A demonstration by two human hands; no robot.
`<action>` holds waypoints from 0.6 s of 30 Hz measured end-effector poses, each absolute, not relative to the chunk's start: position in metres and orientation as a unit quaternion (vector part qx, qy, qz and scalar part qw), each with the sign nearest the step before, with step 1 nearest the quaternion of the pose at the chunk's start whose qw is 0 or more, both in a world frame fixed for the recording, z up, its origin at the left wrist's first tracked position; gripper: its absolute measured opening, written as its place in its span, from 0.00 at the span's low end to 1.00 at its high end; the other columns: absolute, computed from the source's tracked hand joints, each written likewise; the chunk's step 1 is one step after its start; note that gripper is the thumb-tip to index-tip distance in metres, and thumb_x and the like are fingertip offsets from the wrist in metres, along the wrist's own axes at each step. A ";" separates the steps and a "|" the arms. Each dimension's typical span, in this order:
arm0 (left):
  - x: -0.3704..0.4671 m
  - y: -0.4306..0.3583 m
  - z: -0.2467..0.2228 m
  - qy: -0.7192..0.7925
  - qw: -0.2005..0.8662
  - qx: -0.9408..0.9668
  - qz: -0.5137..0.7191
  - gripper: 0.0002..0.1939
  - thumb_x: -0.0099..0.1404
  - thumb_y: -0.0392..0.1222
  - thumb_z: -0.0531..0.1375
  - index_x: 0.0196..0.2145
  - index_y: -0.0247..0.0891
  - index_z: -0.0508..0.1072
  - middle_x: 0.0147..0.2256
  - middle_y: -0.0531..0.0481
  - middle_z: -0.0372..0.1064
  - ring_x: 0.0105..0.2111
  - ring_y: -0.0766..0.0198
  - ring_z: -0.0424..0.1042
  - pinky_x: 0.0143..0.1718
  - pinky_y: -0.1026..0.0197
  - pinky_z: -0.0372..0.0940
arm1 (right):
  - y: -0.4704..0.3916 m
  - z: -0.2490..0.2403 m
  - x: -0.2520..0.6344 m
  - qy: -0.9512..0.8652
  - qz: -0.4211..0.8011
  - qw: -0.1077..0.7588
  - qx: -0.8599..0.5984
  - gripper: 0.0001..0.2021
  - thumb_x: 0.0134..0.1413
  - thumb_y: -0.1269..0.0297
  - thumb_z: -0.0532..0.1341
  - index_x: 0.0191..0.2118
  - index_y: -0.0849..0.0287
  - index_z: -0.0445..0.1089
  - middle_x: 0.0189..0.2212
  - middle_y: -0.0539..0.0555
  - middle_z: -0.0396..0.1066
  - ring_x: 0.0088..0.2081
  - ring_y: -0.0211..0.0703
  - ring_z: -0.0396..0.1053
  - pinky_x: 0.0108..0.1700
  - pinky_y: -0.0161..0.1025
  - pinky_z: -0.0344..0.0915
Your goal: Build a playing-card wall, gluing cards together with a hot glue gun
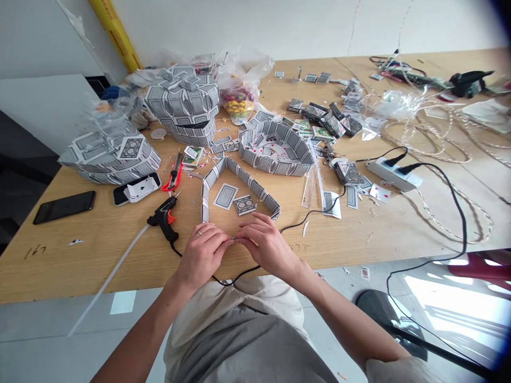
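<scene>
A: What are our hands up to?
B: Both are pinching. Our left hand (203,254), the one with the ring, and our right hand (265,243) meet at the near edge of the table (131,266), thumbs and fingertips closed on a thin piece (234,239). It's mostly hidden, so we can't tell what it is.
A: And the open card frame (205,199)?
B: Standing just beyond our hands, with two patterned card backs lying inside it. Farther right there's a card-walled tray (275,164) with red-pip cards in it.
A: Any writing we can read?
B: Handwriting on the table at near left, looks like "167" to us. The yellow tube (115,34) at far left has reddish lettering, too small to make out. We can't read any brand on the glue gun (163,219) or the black phone (64,207), both left of our hands.
A: Cards?
B: We do spot black clubs on the white card (141,189) on the other phone (118,196), lol.
</scene>
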State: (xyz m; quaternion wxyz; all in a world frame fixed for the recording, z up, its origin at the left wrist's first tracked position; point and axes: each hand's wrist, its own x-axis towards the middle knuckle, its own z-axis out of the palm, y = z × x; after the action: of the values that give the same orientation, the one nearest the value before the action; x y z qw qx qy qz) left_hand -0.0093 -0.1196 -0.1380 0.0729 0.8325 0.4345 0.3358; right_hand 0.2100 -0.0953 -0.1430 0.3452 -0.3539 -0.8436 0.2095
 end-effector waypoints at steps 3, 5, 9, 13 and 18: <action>-0.009 -0.124 -0.141 0.451 0.062 0.823 0.341 0.05 0.74 0.36 0.65 0.46 0.41 0.75 0.40 0.49 0.78 0.45 0.57 0.76 0.57 0.49 0.69 | -0.098 -0.145 0.211 -0.842 0.190 0.352 -0.363 0.03 0.71 0.68 0.64 0.47 0.56 0.76 0.40 0.54 0.83 0.48 0.49 0.80 0.68 0.59 0.64; -0.009 -0.127 -0.142 0.460 0.061 0.819 0.339 0.12 0.74 0.38 0.66 0.53 0.41 0.74 0.45 0.46 0.79 0.50 0.54 0.76 0.60 0.46 0.69 | -0.100 -0.145 0.213 -0.841 0.180 0.350 -0.371 0.08 0.71 0.67 0.65 0.52 0.57 0.75 0.44 0.57 0.83 0.49 0.50 0.79 0.69 0.61 0.63; -0.009 -0.132 -0.143 0.447 0.051 0.818 0.359 0.17 0.73 0.35 0.66 0.57 0.42 0.73 0.48 0.45 0.79 0.52 0.54 0.76 0.62 0.44 0.69 | -0.105 -0.142 0.217 -0.840 0.185 0.357 -0.363 0.09 0.70 0.65 0.67 0.53 0.55 0.75 0.46 0.56 0.82 0.51 0.50 0.79 0.70 0.63 0.61; -0.009 -0.136 -0.140 0.435 0.045 0.822 0.366 0.17 0.71 0.31 0.67 0.55 0.40 0.74 0.46 0.47 0.79 0.49 0.56 0.77 0.61 0.44 0.70 | -0.109 -0.141 0.218 -0.836 0.189 0.374 -0.354 0.06 0.70 0.67 0.66 0.50 0.54 0.75 0.43 0.53 0.82 0.50 0.48 0.78 0.70 0.61 0.61; -0.009 -0.141 -0.141 0.427 0.043 0.825 0.368 0.16 0.70 0.30 0.68 0.53 0.40 0.75 0.46 0.47 0.79 0.49 0.57 0.77 0.61 0.45 0.69 | -0.112 -0.141 0.216 -0.835 0.187 0.381 -0.350 0.05 0.70 0.67 0.66 0.49 0.55 0.74 0.44 0.53 0.82 0.50 0.48 0.78 0.70 0.61 0.60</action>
State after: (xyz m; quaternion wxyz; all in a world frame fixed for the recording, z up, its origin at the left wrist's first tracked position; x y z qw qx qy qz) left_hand -0.0090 -0.1415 -0.1410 0.0428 0.8251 0.4268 0.3676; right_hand 0.2161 -0.1122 -0.1413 0.3807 -0.3501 -0.8352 0.1867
